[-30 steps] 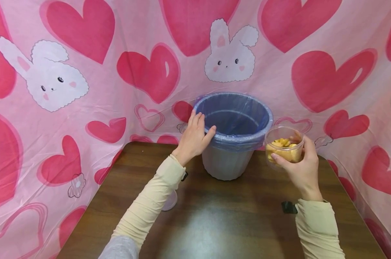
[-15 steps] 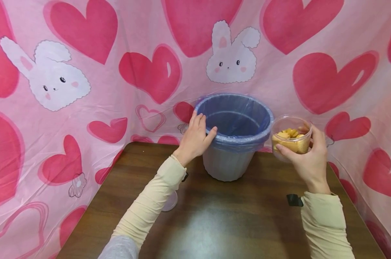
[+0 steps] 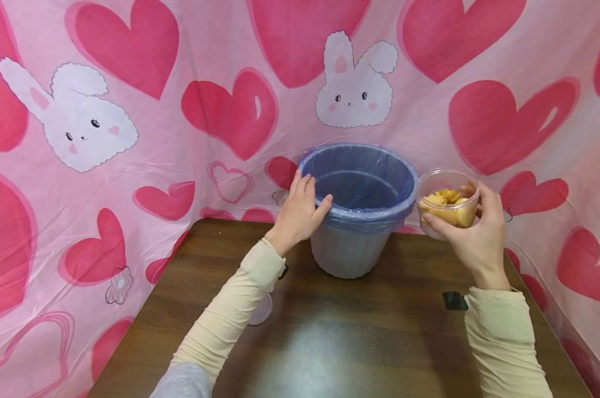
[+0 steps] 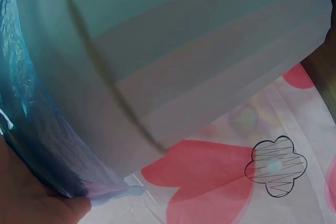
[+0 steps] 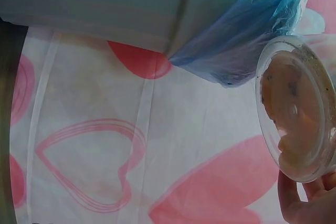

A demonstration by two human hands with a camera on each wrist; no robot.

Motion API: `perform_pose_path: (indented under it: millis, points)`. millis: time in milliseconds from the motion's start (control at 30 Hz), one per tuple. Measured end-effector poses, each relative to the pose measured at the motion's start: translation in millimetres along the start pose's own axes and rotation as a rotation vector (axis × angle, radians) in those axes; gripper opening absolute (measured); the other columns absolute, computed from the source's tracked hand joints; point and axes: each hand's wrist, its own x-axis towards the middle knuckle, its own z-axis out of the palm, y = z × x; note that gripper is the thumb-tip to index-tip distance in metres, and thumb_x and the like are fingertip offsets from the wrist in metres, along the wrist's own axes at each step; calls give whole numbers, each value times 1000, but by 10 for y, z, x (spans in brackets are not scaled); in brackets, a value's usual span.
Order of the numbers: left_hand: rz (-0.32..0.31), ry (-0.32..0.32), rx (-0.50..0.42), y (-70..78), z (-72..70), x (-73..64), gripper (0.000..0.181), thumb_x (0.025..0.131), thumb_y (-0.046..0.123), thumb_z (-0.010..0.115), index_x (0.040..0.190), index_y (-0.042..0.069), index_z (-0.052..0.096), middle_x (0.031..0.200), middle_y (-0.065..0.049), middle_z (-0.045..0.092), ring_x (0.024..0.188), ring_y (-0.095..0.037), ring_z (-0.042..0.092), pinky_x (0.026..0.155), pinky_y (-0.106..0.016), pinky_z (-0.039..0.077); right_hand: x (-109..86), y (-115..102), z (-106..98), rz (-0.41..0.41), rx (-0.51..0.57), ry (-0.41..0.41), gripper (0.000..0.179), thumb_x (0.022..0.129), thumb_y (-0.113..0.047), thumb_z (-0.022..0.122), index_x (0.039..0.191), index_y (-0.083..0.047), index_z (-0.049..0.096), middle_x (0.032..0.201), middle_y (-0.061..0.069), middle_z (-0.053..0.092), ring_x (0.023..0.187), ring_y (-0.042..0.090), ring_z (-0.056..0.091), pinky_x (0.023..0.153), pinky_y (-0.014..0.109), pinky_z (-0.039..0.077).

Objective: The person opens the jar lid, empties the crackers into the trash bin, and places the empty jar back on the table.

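Note:
My right hand [image 3: 479,237] grips a clear round plastic tub [image 3: 446,204] partly filled with yellow pieces [image 3: 446,197], holding it upright above the table just right of the bin. In the right wrist view the tub's base [image 5: 294,111] shows, with fingers behind it. A pale grey bin [image 3: 348,251] stands at the back of the table, lined with a blue plastic bag [image 3: 367,215] folded over its rim. My left hand [image 3: 300,213] rests on the left front of that rim with fingers extended. The bag's hanging edge [image 4: 100,182] shows beside this hand in the left wrist view.
A thin round clear lid [image 3: 262,310] lies on the brown wooden table [image 3: 340,342], partly hidden by the left forearm. A pink cloth [image 3: 290,119] with hearts and rabbits hangs around the table's back and sides.
My right hand has moved the tub slightly right and up, away from the bin's rim, with a little further lift in the last half second. My left hand stays on the rim.

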Motion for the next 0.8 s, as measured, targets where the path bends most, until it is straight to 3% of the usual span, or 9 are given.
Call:
perform_pose_path:
  millis: [300, 633, 800]
  points:
    - [5, 4, 3, -1, 0, -1, 71, 90, 52, 30, 133, -5, 35, 140, -17, 33, 137, -31, 11, 108, -39, 23, 132, 207, 2, -17, -80, 19, 82, 49, -9, 85, 123, -22, 52, 105, -12, 50, 102, 3, 44, 77, 14, 36]
    - [-3, 4, -3, -2, -3, -4, 72, 89, 53, 29, 133, -4, 36, 140, -16, 33, 138, -29, 10, 108, -37, 24, 231, 141, 34, -69, -145, -3, 89, 49, -16, 87, 128, -31, 47, 111, 3, 52, 101, -1, 40, 82, 10, 34]
    - [-6, 7, -3, 2, 3, -11, 72, 89, 53, 29, 132, -4, 36, 140, -16, 33, 138, -30, 10, 108, -38, 24, 283, 92, 42, -60, -166, -22, 90, 52, -20, 85, 130, -36, 43, 118, 5, 50, 105, 5, 40, 83, 10, 33]
